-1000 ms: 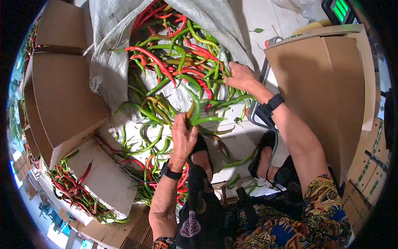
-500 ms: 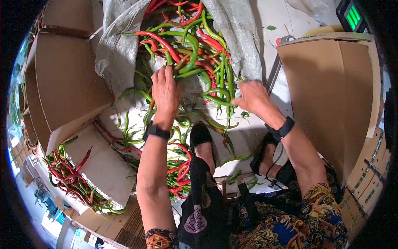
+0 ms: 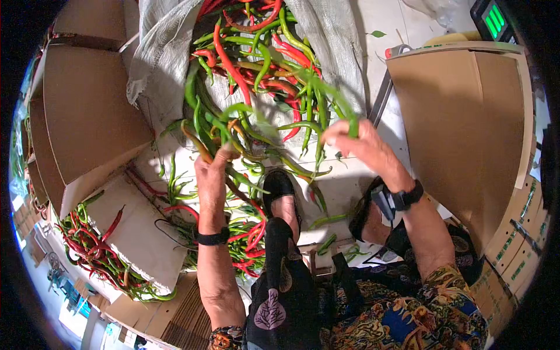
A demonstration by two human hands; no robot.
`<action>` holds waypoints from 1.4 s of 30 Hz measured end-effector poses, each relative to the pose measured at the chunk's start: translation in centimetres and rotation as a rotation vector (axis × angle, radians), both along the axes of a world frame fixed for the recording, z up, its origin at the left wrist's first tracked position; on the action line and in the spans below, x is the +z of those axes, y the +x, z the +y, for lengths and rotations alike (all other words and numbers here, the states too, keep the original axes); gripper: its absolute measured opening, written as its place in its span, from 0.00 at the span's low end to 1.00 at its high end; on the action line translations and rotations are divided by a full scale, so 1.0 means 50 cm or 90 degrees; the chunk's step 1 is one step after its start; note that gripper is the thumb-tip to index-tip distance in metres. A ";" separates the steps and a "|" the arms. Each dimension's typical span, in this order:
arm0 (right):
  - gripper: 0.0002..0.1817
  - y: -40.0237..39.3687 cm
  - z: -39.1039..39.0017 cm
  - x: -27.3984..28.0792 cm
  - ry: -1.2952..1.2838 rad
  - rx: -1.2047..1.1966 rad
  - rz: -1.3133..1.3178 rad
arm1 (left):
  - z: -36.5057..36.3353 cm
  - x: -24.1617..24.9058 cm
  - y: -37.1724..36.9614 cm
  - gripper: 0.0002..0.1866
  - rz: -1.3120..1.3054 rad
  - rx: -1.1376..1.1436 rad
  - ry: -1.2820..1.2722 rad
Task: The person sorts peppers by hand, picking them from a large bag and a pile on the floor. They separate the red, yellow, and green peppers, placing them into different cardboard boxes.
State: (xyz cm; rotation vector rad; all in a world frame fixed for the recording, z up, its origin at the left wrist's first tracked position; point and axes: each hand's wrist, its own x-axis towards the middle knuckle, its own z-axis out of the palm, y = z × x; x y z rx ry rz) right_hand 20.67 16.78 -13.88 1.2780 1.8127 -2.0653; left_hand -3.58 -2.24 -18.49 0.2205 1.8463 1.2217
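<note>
Inside woven sack [image 3: 165, 55]: chillies [image 3: 262, 64]

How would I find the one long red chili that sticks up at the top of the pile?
Start at the big grey woven sack lying open at the top of the picture, with a heap of chilies spilling out. Look at the heap's left side, above the left hand. The long red chili runs nearly straight up and down there, bright red among mostly green, curlier ones.

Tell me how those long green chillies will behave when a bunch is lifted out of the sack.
The green chillies look long, thin and curved, so they probably bend and droop from the left hand. They lie tangled in the sack, so neighbours likely drag along. Single ones seem light; the right hand pinches one easily.
</note>
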 end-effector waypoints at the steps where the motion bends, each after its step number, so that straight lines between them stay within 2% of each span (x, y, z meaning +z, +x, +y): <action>1: 0.13 -0.003 0.015 -0.006 0.059 -0.051 -0.054 | -0.012 0.004 0.004 0.13 -0.090 -0.051 -0.117; 3: 0.16 -0.007 0.036 -0.090 0.259 -0.213 -0.042 | -0.012 -0.020 0.055 0.11 -0.209 0.075 0.010; 5: 0.20 -0.038 0.072 -0.127 0.374 -0.246 -0.069 | -0.014 -0.037 0.083 0.08 -0.332 0.166 0.070; 7: 0.25 -0.093 0.113 -0.115 0.407 -0.164 -0.138 | -0.006 -0.041 0.109 0.08 -0.361 0.199 0.083; 10: 0.23 -0.150 0.139 -0.109 0.405 -0.073 -0.041 | 0.017 -0.040 0.138 0.08 -0.369 0.151 0.102; 13: 0.19 -0.125 0.192 -0.174 0.601 -0.040 -0.308 | 0.039 -0.036 0.154 0.08 -0.344 0.086 0.069; 15: 0.13 -0.065 0.229 -0.192 0.692 -0.115 -0.338 | 0.049 -0.048 0.163 0.08 -0.322 0.096 0.085; 16: 0.13 -0.025 0.252 -0.217 0.709 -0.072 -0.332 | 0.050 -0.059 0.168 0.08 -0.296 0.065 0.077; 18: 0.13 0.002 0.257 -0.264 0.588 -0.139 -0.289 | 0.052 -0.086 0.185 0.08 -0.244 0.001 0.064; 20: 0.16 -0.033 0.214 -0.186 0.343 -0.309 -0.243 | 0.070 -0.102 0.209 0.07 -0.122 -0.090 0.052; 21: 0.15 -0.052 0.186 -0.159 0.273 -0.332 -0.215 | 0.083 -0.106 0.216 0.07 -0.065 -0.137 0.055; 23: 0.15 -0.065 0.153 -0.137 0.127 -0.373 -0.162 | 0.102 -0.109 0.231 0.07 -0.079 -0.102 0.093; 24: 0.15 -0.045 0.146 -0.188 0.117 -0.302 -0.141 | 0.107 -0.121 0.237 0.07 -0.092 -0.085 0.100; 25: 0.18 -0.027 0.150 -0.256 0.276 -0.192 -0.246 | 0.114 -0.128 0.240 0.07 -0.104 -0.067 0.108; 26: 0.18 -0.018 0.137 -0.275 0.279 -0.162 -0.192 | 0.124 -0.122 0.238 0.08 -0.116 -0.040 0.122; 27: 0.19 -0.023 0.127 -0.271 0.282 -0.133 -0.136 | 0.133 -0.120 0.233 0.08 -0.103 -0.033 0.132; 28: 0.19 -0.037 0.128 -0.271 0.280 -0.122 -0.245 | 0.141 -0.118 0.226 0.09 -0.091 -0.027 0.140; 31: 0.17 -0.069 0.128 -0.229 0.189 -0.033 -0.337 | 0.169 -0.111 0.207 0.11 -0.034 -0.051 0.145; 32: 0.17 -0.038 0.136 -0.283 0.082 -0.036 -0.155 | 0.177 -0.128 0.206 0.11 -0.044 -0.030 0.163; 33: 0.17 -0.042 0.130 -0.264 0.040 -0.070 -0.068 | 0.179 -0.143 0.208 0.10 -0.056 -0.010 0.180; 35: 0.17 -0.046 0.101 -0.182 -0.045 -0.134 0.100 | 0.180 -0.113 0.202 0.09 -0.199 0.021 0.138; 38: 0.19 -0.065 0.056 -0.084 -0.124 -0.114 0.059 | 0.156 -0.056 0.198 0.10 -0.367 0.056 0.136; 39: 0.19 -0.062 0.039 -0.078 -0.125 -0.126 0.068 | 0.135 -0.039 0.201 0.10 -0.415 0.066 0.142; 40: 0.19 -0.043 0.032 -0.088 -0.303 -0.193 0.092 | 0.115 -0.028 0.198 0.11 -0.442 0.074 0.166; 42: 0.18 -0.011 0.022 -0.120 -0.276 -0.244 0.041 | 0.070 -0.069 0.199 0.09 -0.409 0.113 0.150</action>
